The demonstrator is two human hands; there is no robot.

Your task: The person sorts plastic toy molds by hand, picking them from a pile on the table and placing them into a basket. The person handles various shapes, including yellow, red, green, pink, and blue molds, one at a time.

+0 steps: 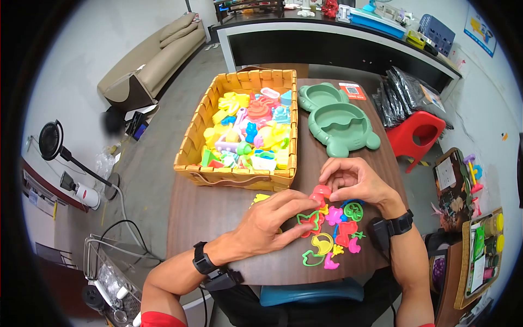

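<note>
A small translucent red plastic mould [320,193] is at the fingertips of my right hand [357,182], whose thumb and fingers are curled together. My left hand [269,220] reaches in from the left; its index fingertip touches the red mould. The left thumb is spread apart, lower down, beside a green outline cutter [308,219]. Under and in front of both hands lies a loose group of colourful cutters, including a yellow crescent piece [322,243], a round green piece [353,211] and a pink piece [330,261]. A yellow piece [261,198] is partly hidden behind my left hand.
A woven basket [188,155] full of colourful plastic toys stands at the back left of the brown table [199,218]. To its right are a green animal-shaped divided plate [340,128] and an orange card [352,91]. A red stool [419,133] stands beyond the table's right edge.
</note>
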